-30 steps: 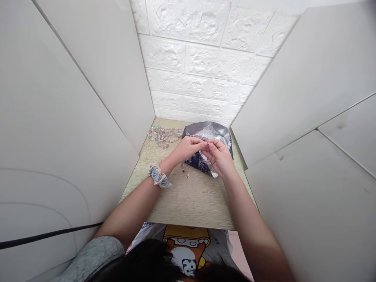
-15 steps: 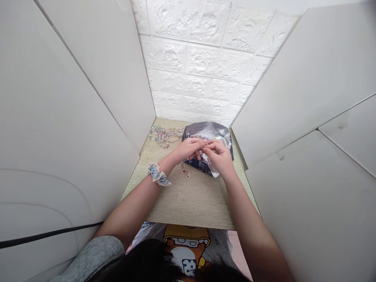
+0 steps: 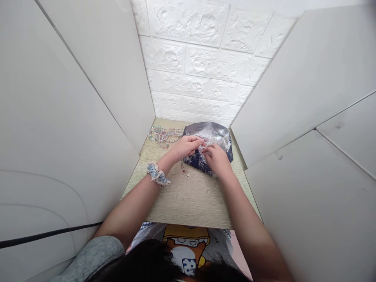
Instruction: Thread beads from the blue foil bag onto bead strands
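Over the mouth of a pouch (image 3: 196,128) with a silver lining and a dark blue floral outside, both my hands are at work among clear and coloured beads (image 3: 209,141). My left hand (image 3: 189,146) is closed in a pinch on a bead string (image 3: 183,166). Its lower end, with a small metal charm (image 3: 188,176), rests on the tabletop below that hand. My right hand (image 3: 217,159) has its thumb and forefinger drawn together by the beads, close to a small red one. What lies between those fingertips is too small to tell.
Coiled strands of pastel beads (image 3: 164,135) lie at the back left of the narrow wooden tabletop (image 3: 188,203). White panels (image 3: 293,98) close in on both sides, and a white brick-patterned wall (image 3: 199,62) stands behind. A black cable (image 3: 53,234) runs at the lower left.
My fingertips, which met over the pouch, have come apart. My right hand has lowered slightly toward the beads, and my left hand has barely shifted. The coiled strands lie unmoved.
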### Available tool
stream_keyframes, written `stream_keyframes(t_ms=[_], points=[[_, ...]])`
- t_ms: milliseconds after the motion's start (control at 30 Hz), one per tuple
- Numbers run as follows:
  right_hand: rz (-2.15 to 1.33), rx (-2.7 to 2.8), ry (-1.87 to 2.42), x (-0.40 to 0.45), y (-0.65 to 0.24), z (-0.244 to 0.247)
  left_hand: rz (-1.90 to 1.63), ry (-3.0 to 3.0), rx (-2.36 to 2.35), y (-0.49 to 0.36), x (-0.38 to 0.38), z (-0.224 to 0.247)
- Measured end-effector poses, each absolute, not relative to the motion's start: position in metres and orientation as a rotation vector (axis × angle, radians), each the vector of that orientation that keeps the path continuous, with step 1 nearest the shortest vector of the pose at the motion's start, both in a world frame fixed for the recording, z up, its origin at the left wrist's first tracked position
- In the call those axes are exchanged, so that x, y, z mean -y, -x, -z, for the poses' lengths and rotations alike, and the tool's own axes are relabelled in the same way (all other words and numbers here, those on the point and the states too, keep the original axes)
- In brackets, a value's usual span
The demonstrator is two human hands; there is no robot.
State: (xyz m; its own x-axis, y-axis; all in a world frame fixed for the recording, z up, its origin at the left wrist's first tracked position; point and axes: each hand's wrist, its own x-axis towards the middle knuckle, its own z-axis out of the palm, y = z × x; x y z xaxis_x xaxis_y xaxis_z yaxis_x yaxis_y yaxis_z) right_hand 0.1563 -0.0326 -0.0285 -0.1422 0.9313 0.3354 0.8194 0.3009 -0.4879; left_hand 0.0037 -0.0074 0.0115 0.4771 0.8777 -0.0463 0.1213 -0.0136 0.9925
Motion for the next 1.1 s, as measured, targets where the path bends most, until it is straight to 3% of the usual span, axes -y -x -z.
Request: stream_keyframes(t_ms=[200, 633, 1100], points=[[-0.146, 2.228, 1.670, 0.033, -0.154, 0.030, -0.807, -1.444, -0.960, -0.004, 0.007, -0.013], [-0.089, 2.162, 1.639, 0.028, -0.155, 0.040, -0.829, -1.414, -0.955, -0.006, 0.008, -0.014], [-0.208, 2.167, 1.666, 0.030, -0.152, 0.036, -0.807, -1.444, -0.989, -0.005, 0.007, -0.013]])
